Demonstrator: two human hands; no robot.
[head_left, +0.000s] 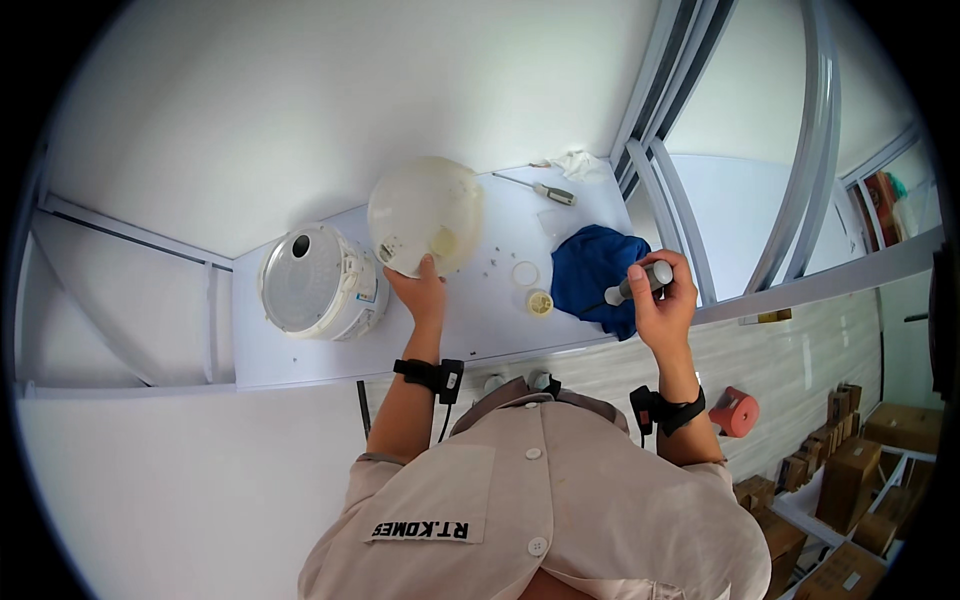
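My left hand (pixel 422 293) grips the near edge of a large, translucent, off-white round plastic shell (pixel 415 205), which stands tilted over the table. Two small openings or fittings show low on the shell. My right hand (pixel 668 308) is closed around the grey handle of a screwdriver (pixel 636 284). Its thin shaft points left and down, over a crumpled blue cloth (pixel 592 270). Between the shell and the cloth lie a small yellowish round part (pixel 540 303) and a thin pale ring (pixel 525 273).
On the left stands a white bucket-shaped container (pixel 330 280) with a dark hole in its lid. A second screwdriver (pixel 553 193) and a white crumpled wipe (pixel 577 165) lie at the back. Several tiny screws (pixel 492 262) are scattered mid-table (pixel 440 335). Metal frame posts (pixel 685 225) rise on the right.
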